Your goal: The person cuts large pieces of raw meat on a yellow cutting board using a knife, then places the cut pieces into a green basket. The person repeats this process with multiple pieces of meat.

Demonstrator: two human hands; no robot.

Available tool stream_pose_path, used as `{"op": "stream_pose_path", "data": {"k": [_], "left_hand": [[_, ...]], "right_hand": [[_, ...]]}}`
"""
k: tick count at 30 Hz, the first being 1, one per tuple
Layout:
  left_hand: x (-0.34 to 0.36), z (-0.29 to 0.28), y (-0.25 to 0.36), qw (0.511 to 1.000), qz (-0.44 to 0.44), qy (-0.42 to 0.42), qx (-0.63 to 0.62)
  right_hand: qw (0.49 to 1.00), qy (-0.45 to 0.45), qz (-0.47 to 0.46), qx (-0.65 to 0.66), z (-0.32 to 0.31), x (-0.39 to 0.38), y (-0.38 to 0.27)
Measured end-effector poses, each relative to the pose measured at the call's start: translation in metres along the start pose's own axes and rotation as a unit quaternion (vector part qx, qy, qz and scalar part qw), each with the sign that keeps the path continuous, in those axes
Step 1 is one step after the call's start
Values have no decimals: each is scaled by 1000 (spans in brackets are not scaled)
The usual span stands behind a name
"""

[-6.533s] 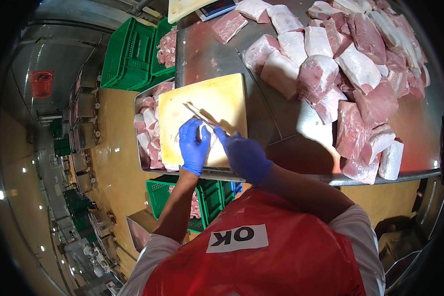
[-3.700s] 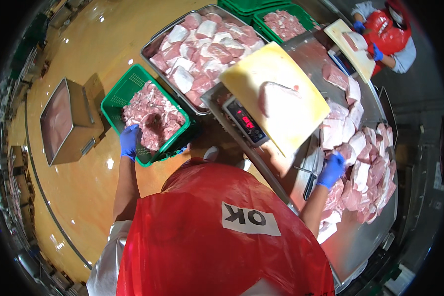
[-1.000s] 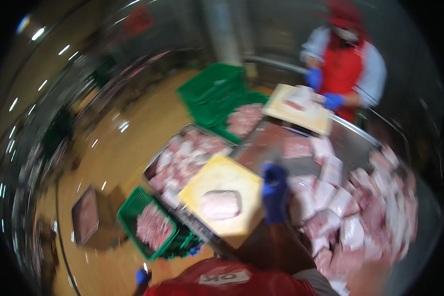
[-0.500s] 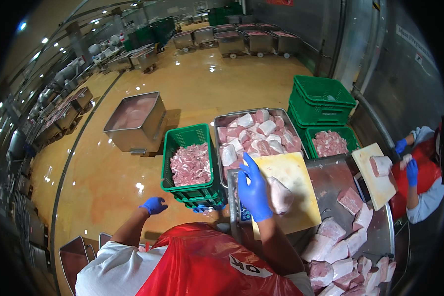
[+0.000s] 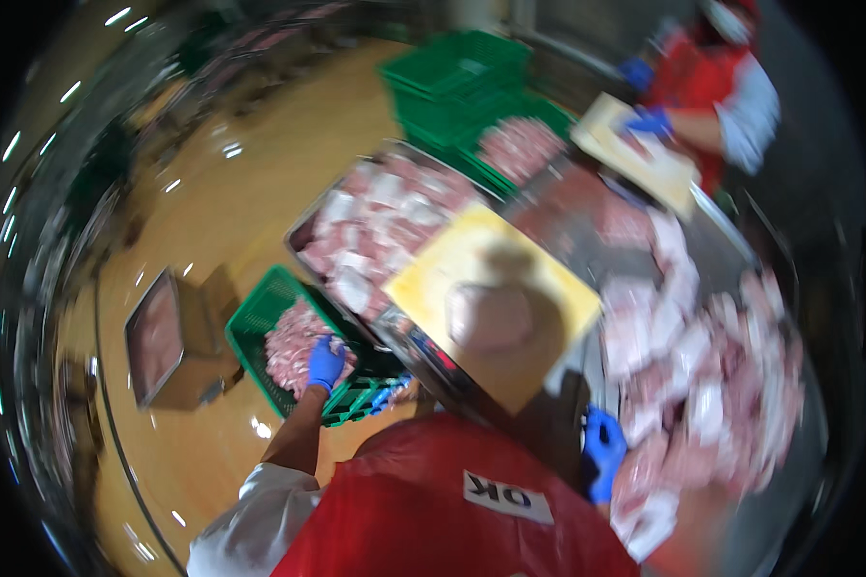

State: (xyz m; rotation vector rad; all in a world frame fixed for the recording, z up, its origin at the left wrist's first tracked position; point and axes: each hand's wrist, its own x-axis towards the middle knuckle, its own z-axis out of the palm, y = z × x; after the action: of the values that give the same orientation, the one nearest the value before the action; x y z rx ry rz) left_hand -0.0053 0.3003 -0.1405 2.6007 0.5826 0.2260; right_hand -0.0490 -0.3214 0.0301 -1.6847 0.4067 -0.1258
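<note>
Your right hand (image 5: 603,452) sits beside the meat pile (image 5: 710,404), seemingly much left, your left hand (image 5: 325,365) at the trimmings (image 5: 292,348), neither grip clear, one piece (image 5: 491,319) lying on the board (image 5: 421,281), and the tray (image 5: 303,232) beyond looking well filled.

A cutting board (image 5: 433,274) bearing a meat slab (image 5: 491,317) lies at the counter's (image 5: 568,216) near left corner, the meat pile (image 5: 702,413) toward the right edge. A meat tray (image 5: 303,231) stands past the left edge, a crate (image 5: 258,301) of trimmings (image 5: 289,348) before that corner.
</note>
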Motion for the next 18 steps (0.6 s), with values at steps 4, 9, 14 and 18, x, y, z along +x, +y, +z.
{"op": "stream_pose_path", "data": {"k": [4, 9, 14, 18], "left_hand": [[74, 15, 7, 992, 59, 44, -105], [131, 52, 15, 987, 59, 46, -140], [146, 65, 15, 992, 71, -24, -105], [162, 66, 15, 977, 54, 27, -202]], "right_hand": [[993, 92, 38, -67, -4, -61, 29], [976, 150, 39, -150, 35, -114, 38], [951, 158, 10, -264, 73, -139, 93], [896, 176, -70, -402, 78, -130, 125]]}}
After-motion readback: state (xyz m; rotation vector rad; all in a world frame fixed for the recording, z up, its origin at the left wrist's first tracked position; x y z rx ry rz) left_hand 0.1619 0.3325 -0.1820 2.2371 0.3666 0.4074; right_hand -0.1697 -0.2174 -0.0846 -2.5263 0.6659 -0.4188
